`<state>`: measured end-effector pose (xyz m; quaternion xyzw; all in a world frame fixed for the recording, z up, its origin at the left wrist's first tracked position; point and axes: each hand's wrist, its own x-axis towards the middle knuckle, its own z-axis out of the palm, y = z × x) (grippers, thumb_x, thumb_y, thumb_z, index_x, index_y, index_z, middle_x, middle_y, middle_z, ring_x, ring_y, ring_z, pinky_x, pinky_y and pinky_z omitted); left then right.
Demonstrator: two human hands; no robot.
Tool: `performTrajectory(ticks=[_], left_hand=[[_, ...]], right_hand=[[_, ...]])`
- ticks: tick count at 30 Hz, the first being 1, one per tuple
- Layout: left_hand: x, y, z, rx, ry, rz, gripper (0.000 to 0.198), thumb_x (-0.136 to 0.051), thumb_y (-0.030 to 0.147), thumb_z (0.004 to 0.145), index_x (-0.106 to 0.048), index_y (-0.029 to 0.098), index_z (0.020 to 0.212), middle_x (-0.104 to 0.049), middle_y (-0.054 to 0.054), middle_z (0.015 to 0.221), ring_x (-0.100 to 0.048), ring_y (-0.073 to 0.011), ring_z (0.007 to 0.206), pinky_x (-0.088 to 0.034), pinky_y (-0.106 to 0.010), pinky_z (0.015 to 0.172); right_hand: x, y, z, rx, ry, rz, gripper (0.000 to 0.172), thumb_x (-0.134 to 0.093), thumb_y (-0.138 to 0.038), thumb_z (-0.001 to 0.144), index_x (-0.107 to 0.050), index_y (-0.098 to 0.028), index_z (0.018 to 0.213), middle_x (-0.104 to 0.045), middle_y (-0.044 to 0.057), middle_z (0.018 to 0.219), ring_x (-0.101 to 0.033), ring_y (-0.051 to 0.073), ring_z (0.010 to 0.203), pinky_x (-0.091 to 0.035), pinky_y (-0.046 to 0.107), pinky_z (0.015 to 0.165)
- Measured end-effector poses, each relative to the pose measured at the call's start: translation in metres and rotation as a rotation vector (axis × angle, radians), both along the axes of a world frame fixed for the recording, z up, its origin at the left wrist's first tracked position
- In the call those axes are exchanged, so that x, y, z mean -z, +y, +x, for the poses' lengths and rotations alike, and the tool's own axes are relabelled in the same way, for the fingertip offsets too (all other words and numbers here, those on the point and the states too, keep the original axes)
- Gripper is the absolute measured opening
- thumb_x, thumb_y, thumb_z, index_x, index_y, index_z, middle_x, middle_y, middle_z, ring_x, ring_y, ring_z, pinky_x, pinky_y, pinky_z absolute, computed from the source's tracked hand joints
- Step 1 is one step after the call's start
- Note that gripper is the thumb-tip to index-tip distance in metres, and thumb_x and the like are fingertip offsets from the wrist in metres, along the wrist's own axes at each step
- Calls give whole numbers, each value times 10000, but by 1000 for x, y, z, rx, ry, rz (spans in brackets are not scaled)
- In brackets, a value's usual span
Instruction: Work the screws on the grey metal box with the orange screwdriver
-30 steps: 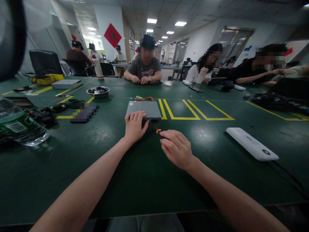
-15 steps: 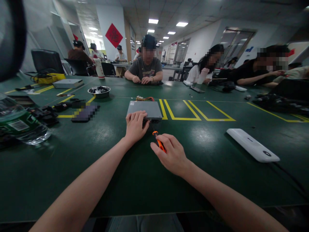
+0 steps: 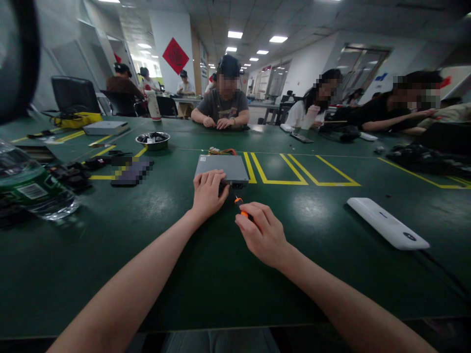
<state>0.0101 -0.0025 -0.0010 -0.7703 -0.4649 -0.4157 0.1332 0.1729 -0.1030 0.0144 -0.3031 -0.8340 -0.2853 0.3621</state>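
1. Grey metal box [image 3: 231, 165] lies flat on the green table [image 3: 235, 289], with a socket [image 3: 239, 186] in its near side, a pale label [image 3: 202, 159] on its far left top corner and a bundle of coloured cables [image 3: 223, 152] at its far edge.
2. The left hand [image 3: 209, 193] clasps the box's near left edge: fingers lie close together over the top, the thumb reaches to the near side. How firmly it presses, I cannot tell.
3. The right hand [image 3: 263, 228], nearer the viewer than the box and a little to its right, pinches the orange and black handle of a screwdriver [image 3: 239, 201] between thumb and fingers. The thin shaft points at the box's near side; whether the tip touches is too small to tell.
4. Yellow tape outlines [image 3: 287, 183] lie just right of the box; a white device [image 3: 388, 223] with a black cord lies farther right and nearer.
5. Left of the box and beyond it stands a metal bowl [image 3: 152, 142] holding dark pieces; well to the box's left is a clear bottle [image 3: 33, 186] with a green label.
6. Across the table, behind the box, sits a person [image 3: 222, 105] in a dark shirt.
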Motion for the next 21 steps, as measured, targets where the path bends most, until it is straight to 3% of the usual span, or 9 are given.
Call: performTrajectory(ticks=[4,9,15,21], left_hand=[[1,1,0,6,3,-2,232,-509,284,811,-497,230,1036,-573,-46,1167,-472,-221,1093,-259,-408,940],[1,1,-1,2,-4,1,239,-509,282,809,-495,229,1042,-573,-47,1164,-473,-220,1093,-257,-408,941],[-1,-1,-1,8,-8,-26,233,-507,284,808,-505,231,1035,-568,-50,1176,-469,-229,1099,-256,-415,947],[-1,-2,-1,6,-11,-30,234,-509,283,805,-508,232,1034,-569,-51,1173,-472,-233,1091,-257,-418,946]], right_hand=[[-1,0,-2,-59,22,-24,287,-504,-57,777,-444,-122,1050,-530,133,1081,-484,206,1054,-491,352,844],[-2,0,-2,-29,18,-13,162,-531,-137,791,-493,-183,942,-572,80,1047,-496,200,1019,-495,354,807],[-1,0,-2,-71,18,-73,293,-475,-58,780,-431,-139,1058,-538,130,1078,-509,191,1015,-499,339,803],[-4,0,-1,6,67,-93,148,-507,-160,798,-458,-193,933,-542,93,1017,-508,201,970,-497,360,756]])
